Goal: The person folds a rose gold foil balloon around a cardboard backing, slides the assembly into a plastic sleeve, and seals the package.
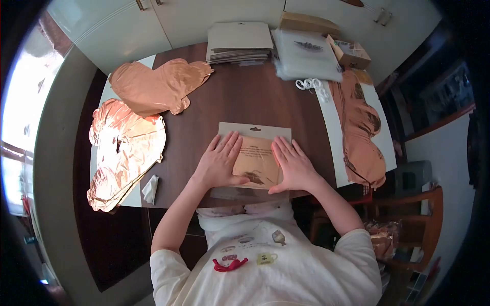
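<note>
A folded rose-gold foil balloon [256, 159] with small printed text lies on a pale cardboard backing card [255, 128] near the table's front edge. The card has a hang hole at its top. My left hand [220, 161] rests flat on the left side of the balloon and card, fingers stretched out. On the right side my right hand [294, 164] lies flat in the same way, thumb pointing inward. Below the card, a strip of clear plastic [250, 193] shows on the table. Neither hand grips anything.
Flat rose-gold foil balloons [153, 86] lie at the left, with shinier ones [127, 148] nearer. More foil balloons [360, 132] lie at the right. At the back are stacked cards [240, 38], clear plastic bags [306, 56], a small box [349, 52] and white ribbon [309, 84]. A chair [431, 224] stands right.
</note>
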Motion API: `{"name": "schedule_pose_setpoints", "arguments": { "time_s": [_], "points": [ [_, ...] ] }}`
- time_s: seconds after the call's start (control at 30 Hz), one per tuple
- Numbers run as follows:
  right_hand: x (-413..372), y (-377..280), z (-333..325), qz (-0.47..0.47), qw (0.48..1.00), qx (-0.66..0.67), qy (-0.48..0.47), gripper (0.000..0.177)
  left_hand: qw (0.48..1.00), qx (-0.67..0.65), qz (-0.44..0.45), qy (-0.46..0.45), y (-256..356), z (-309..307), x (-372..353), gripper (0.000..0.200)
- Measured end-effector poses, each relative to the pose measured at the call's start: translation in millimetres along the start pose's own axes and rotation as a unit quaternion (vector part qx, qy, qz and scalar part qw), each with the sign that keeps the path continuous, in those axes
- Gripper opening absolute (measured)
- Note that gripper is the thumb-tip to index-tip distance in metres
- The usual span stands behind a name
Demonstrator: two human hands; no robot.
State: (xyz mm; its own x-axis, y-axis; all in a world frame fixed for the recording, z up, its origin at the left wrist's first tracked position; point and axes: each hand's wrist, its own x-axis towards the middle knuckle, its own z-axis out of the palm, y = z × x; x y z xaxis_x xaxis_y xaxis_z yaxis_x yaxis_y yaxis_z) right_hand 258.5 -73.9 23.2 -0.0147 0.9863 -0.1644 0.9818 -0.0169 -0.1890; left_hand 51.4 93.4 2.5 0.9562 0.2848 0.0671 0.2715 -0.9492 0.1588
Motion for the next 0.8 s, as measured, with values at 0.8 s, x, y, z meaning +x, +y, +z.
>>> {"name": "schedule_pose_setpoints", "arguments": {
  "time_s": [0.8],
  "points": [
    [-11.8,5.4,21.8,-0.140,0.961,0.087,0.222,0.058,0.995,-0.057,-0.084,0.008,20.0,-2.1,-58.4,0.103]
  ]
}}
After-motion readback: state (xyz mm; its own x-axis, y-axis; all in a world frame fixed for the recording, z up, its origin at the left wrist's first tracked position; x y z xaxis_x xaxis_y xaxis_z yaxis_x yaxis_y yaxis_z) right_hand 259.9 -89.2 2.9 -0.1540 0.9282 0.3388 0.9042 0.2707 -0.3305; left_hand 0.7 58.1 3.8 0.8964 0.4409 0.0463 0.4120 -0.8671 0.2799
